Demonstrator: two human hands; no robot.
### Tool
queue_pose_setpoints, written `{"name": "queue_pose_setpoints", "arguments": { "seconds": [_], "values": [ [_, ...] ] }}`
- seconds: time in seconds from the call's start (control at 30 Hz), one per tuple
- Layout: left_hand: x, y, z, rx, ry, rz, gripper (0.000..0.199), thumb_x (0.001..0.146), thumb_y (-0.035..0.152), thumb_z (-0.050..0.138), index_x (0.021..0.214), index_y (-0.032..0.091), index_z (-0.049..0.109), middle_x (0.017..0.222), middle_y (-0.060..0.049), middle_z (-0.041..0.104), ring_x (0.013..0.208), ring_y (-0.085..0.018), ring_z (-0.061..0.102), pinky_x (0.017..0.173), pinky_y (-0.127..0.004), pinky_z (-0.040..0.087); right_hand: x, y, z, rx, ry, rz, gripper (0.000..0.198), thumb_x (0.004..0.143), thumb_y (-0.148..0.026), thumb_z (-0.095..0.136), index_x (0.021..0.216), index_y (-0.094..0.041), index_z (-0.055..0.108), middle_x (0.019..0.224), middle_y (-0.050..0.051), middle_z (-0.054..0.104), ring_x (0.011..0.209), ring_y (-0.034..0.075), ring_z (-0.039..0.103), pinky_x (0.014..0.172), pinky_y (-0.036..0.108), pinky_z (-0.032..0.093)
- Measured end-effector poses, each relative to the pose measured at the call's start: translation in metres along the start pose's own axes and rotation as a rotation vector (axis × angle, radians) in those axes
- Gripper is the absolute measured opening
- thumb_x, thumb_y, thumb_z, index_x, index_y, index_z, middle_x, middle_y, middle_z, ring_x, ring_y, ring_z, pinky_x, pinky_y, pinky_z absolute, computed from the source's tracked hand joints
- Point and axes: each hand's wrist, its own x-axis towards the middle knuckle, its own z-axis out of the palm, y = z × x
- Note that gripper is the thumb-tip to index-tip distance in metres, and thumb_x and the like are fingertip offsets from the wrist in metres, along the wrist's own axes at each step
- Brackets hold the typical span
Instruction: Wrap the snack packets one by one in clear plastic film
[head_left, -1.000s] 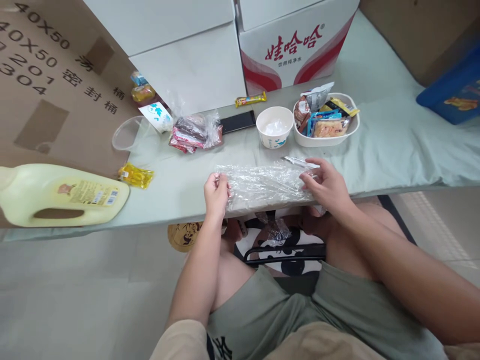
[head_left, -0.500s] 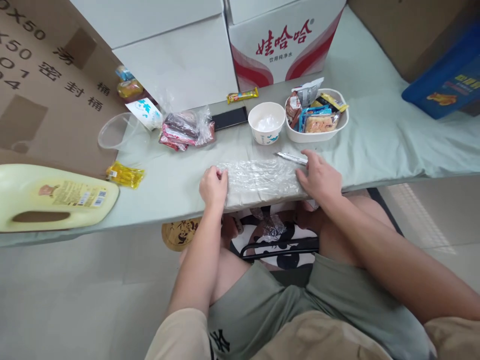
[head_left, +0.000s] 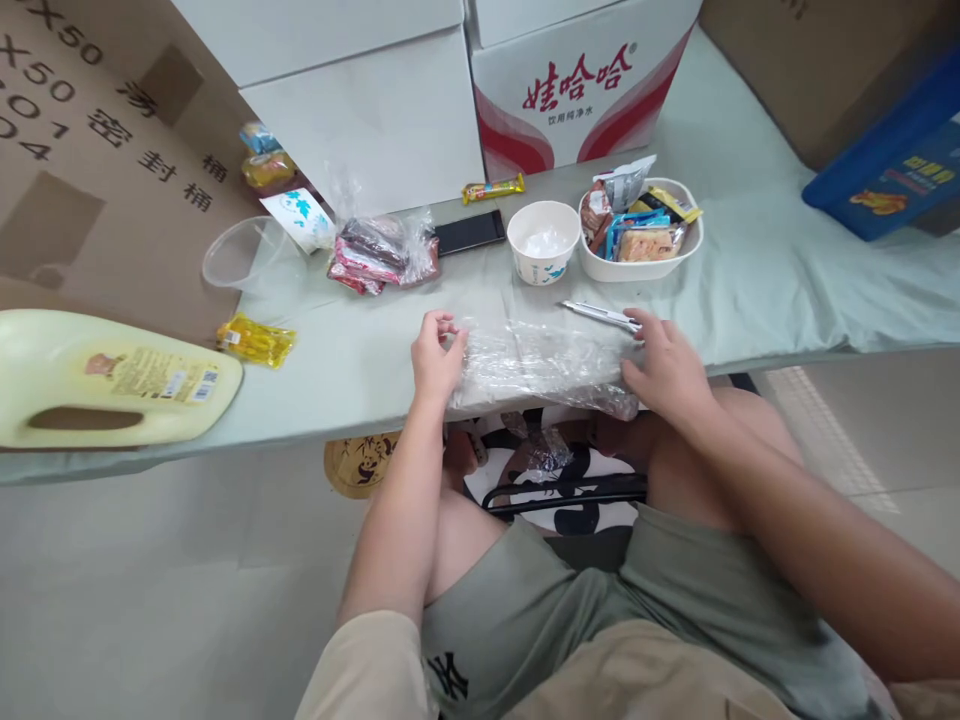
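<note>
A crumpled sheet of clear plastic wrap (head_left: pixel 544 365) lies along the table's front edge, its near side drooping over. My left hand (head_left: pixel 437 358) is at its left end, fingers loosely bent and thumb apart, not visibly gripping it. At the other end, my right hand (head_left: pixel 670 368) has thumb and forefinger spread. The thumb is close to the wrap's corner, and the forefinger is by the end of a silver utility knife (head_left: pixel 600 315). This knife rests on the cloth behind the wrap.
Behind stand a paper cup (head_left: pixel 541 262) with clear plastic inside and a white tub (head_left: pixel 637 268) of packaged snacks. A phone (head_left: pixel 471 233), bagged snacks (head_left: pixel 379 255) and a yellow packet (head_left: pixel 257 341) lie leftward. A pale yellow jug (head_left: pixel 112 330) is at far left; cartons (head_left: pixel 577 110) line the back.
Both hands have moved slightly apart, and the left fingers have loosened from the wrap's end. The wrap's near edge has slid or folded down over the table edge. The view has shifted slightly.
</note>
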Motion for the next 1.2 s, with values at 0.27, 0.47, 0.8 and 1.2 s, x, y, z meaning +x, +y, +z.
{"name": "queue_pose_setpoints", "arguments": {
  "seconds": [0.27, 0.47, 0.8, 1.2],
  "values": [
    [-0.003, 0.014, 0.002, -0.436, -0.135, -0.121, 0.023, 0.083, 0.023, 0.066, 0.099, 0.025, 0.05, 0.093, 0.002, 0.055, 0.062, -0.007, 0.065, 0.044, -0.016, 0.041, -0.004, 0.001, -0.026, -0.019, 0.211, -0.139, 0.062, 0.083, -0.026, 0.057, 0.144, -0.019, 0.051, 0.12, 0.019, 0.059, 0.115, 0.039, 0.057, 0.095, 0.058, 0.048],
    [-0.006, 0.022, 0.0, -0.548, -0.396, -0.129, 0.033, 0.076, 0.027, 0.075, 0.097, 0.024, 0.05, 0.086, 0.005, 0.057, 0.049, -0.005, 0.058, 0.039, -0.018, 0.035, 0.033, -0.05, -0.022, 0.227, -0.176, -0.483, 0.075, 0.083, -0.04, 0.066, 0.15, -0.018, 0.043, 0.142, 0.019, 0.057, 0.13, 0.037, 0.056, 0.107, 0.056, 0.047],
    [-0.012, 0.036, -0.014, -0.865, -0.755, -0.211, 0.052, 0.065, 0.05, 0.088, 0.092, 0.025, 0.051, 0.074, 0.005, 0.053, 0.044, -0.004, 0.043, 0.036, -0.02, 0.027, 0.051, -0.072, 0.007, 0.558, -0.613, -0.575, 0.082, 0.08, -0.042, 0.073, 0.152, -0.018, 0.042, 0.132, 0.016, 0.068, 0.11, 0.029, 0.068, 0.094, 0.042, 0.053],
    [0.015, 0.031, 0.012, -0.885, -0.27, -0.498, 0.054, 0.079, 0.069, 0.065, 0.102, 0.02, 0.063, 0.119, -0.012, 0.073, 0.116, -0.027, 0.069, 0.094, -0.037, 0.056, 0.055, -0.073, 0.005, 0.733, -0.5, -0.133, 0.012, 0.084, -0.029, 0.061, 0.077, -0.019, 0.058, 0.067, 0.0, 0.064, 0.053, 0.011, 0.056, 0.055, 0.026, 0.041]
  ]
}}
